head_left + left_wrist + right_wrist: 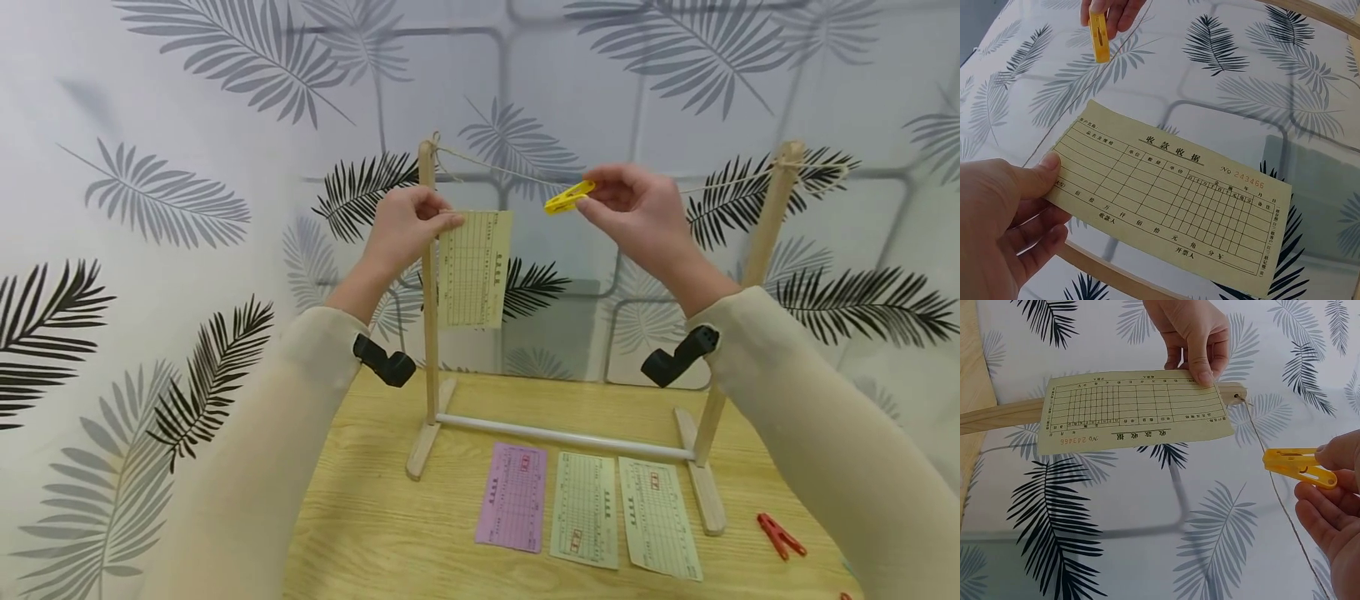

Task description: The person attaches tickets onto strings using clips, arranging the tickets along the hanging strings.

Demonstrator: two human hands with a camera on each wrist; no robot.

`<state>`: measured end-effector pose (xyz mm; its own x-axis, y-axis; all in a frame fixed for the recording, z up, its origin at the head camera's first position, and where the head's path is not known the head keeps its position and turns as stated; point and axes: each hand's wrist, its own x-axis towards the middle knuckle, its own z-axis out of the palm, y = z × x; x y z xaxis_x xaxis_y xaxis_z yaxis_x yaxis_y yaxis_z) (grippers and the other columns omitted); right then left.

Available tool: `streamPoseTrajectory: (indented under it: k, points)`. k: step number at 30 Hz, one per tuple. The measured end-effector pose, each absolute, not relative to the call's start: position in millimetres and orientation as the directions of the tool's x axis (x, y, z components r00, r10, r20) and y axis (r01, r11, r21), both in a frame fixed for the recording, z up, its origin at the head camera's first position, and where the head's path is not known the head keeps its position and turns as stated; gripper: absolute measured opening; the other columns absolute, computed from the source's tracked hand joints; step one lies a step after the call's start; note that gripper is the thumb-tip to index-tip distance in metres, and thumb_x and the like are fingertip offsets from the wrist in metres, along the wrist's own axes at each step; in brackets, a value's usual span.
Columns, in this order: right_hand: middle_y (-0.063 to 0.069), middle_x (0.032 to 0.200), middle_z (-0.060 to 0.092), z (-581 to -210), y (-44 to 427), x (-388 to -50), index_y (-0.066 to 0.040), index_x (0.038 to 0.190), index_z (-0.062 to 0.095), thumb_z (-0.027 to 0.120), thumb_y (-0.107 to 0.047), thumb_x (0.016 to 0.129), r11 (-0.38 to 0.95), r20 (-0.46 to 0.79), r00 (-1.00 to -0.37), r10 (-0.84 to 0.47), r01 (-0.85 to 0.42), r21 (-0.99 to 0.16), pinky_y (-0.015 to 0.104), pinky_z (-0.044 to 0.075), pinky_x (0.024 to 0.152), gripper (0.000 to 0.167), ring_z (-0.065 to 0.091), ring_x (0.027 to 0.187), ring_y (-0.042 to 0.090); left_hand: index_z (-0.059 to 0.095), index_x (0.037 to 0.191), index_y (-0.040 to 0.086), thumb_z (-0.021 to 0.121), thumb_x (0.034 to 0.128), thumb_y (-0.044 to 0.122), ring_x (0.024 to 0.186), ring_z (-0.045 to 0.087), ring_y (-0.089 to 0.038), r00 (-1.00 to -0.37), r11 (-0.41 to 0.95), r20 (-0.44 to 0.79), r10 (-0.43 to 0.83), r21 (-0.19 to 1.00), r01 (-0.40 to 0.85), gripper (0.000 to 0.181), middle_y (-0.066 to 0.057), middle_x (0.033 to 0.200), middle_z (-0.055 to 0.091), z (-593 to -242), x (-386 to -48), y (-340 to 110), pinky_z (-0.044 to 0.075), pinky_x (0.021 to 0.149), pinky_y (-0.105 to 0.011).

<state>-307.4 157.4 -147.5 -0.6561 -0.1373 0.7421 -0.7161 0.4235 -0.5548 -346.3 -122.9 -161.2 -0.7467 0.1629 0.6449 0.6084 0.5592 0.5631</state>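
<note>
Between thumb and fingers, my left hand (411, 227) pinches the top edge of a pale yellow-green receipt slip (474, 271), which hangs down in front of the left wooden post. Printed rows and a red number show on the slip (1172, 200) in the left wrist view. My right hand (641, 212) pinches a yellow clothespin (570, 197) by its handle end, to the right of the slip and apart from it. Beside the clothespin (1297, 465) runs a thin string (1282, 500); whether they touch, I cannot tell.
The string sags between a left wooden post (430, 333) and a right wooden post (765, 225), joined low by a white rod (562, 436). On the table lie a purple slip (512, 497), two pale green slips (585, 510) and a red clothespin (782, 536).
</note>
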Motion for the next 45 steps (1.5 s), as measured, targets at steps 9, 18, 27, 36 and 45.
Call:
streamPoseTrajectory:
  k: [9,18,27,36,45]
  points:
    - [0.01,0.094,0.065,-135.7,146.4,-312.1,0.004,0.11,0.063,0.069,-0.007,0.083,0.411,0.736,-0.661,-0.146,-0.718,-0.562,0.018,0.049,0.073,0.029,0.061,0.078,0.008,0.066,0.091,0.003,0.07,0.0842,0.02,0.073,0.055,-0.017,-0.764,0.587,0.631,0.132,0.572,0.573,0.02,-0.009,0.085,0.063,-157.2,-346.2,-122.4,0.044,0.064,-0.027]
    - [0.009,0.093,0.065,-122.5,141.5,-314.4,0.002,0.111,0.065,0.068,-0.01,0.084,0.478,0.721,-0.677,-0.147,-0.687,-0.547,0.018,0.048,0.072,0.029,0.06,0.077,0.008,0.065,0.092,0.002,0.071,0.084,0.02,0.073,0.054,-0.017,-0.773,0.607,0.619,0.135,0.565,0.559,0.02,-0.009,0.085,0.063,-148.3,-348.2,-118.2,0.043,0.063,-0.027]
    - [0.006,0.091,0.064,-104.4,135.5,-320.4,0.0,0.112,0.066,0.068,-0.01,0.085,0.495,0.695,-0.709,-0.118,-0.649,-0.578,0.018,0.047,0.071,0.029,0.059,0.078,0.012,0.065,0.096,0.002,0.069,0.0851,0.022,0.076,0.056,-0.017,-0.799,0.653,0.588,0.13,0.555,0.514,0.023,-0.009,0.089,0.063,-132.5,-350.0,-116.8,0.045,0.066,-0.028]
    - [0.01,0.1,0.064,-91.7,118.5,-331.5,-0.001,0.114,0.066,0.066,-0.009,0.086,0.523,0.665,-0.737,-0.123,-0.618,-0.587,0.021,0.048,0.077,0.028,0.059,0.083,0.013,0.067,0.095,0.001,0.069,0.0849,0.022,0.073,0.058,-0.017,-0.809,0.659,0.574,0.122,0.563,0.498,0.023,-0.008,0.089,0.064,-123.6,-352.6,-115.9,0.047,0.065,-0.027]
    - [0.011,0.109,0.065,-83.9,106.5,-340.5,-0.003,0.115,0.065,0.064,-0.009,0.088,0.548,0.621,-0.776,-0.108,-0.568,-0.614,0.023,0.048,0.08,0.028,0.063,0.09,0.014,0.068,0.098,0.001,0.069,0.0851,0.023,0.073,0.061,-0.017,-0.815,0.664,0.567,0.123,0.563,0.492,0.025,-0.008,0.092,0.065,-119.1,-355.7,-114.4,0.048,0.066,-0.027]
